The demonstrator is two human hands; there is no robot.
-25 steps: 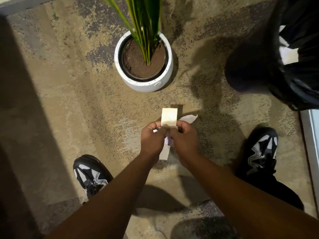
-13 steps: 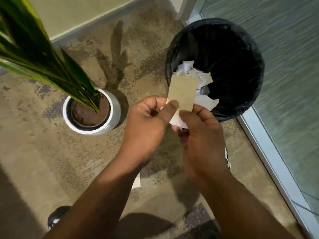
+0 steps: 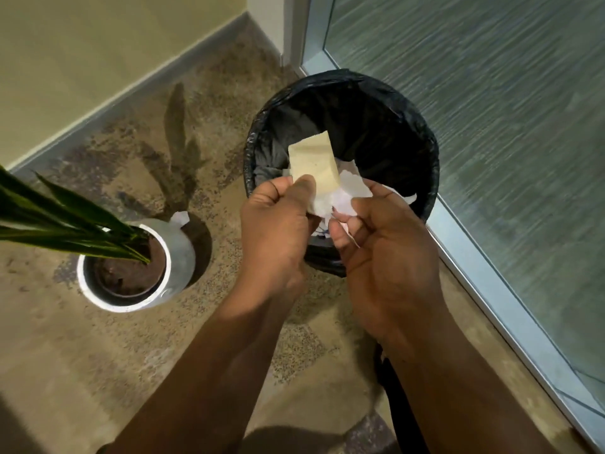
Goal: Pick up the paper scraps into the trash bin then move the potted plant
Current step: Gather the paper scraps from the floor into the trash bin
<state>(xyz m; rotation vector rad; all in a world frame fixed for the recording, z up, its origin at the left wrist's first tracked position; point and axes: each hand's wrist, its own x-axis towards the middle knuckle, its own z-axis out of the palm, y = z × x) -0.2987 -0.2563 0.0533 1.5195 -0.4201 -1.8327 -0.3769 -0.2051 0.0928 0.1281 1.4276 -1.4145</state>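
Both hands hold a bunch of paper scraps (image 3: 330, 191) over the near rim of the trash bin (image 3: 422, 139), a round bin lined with a black bag. My left hand (image 3: 278, 221) pinches a tan scrap (image 3: 314, 160) and some white paper. My right hand (image 3: 386, 244) grips the white crumpled pieces from the right. The potted plant (image 3: 131, 263), a white pot with brown soil and long green leaves, stands on the carpet to the left of my hands. One white scrap (image 3: 180, 218) lies on the floor behind the pot.
The floor is mottled brown carpet (image 3: 229, 339). A beige wall with a grey baseboard (image 3: 108, 103) runs along the back left. A frosted glass panel (image 3: 507, 158) in a metal frame stands directly right of the bin.
My hands rose from the floor with the scraps and moved right until they were over the bin's rim. The view turned toward the bin, so the plant now sits further left.
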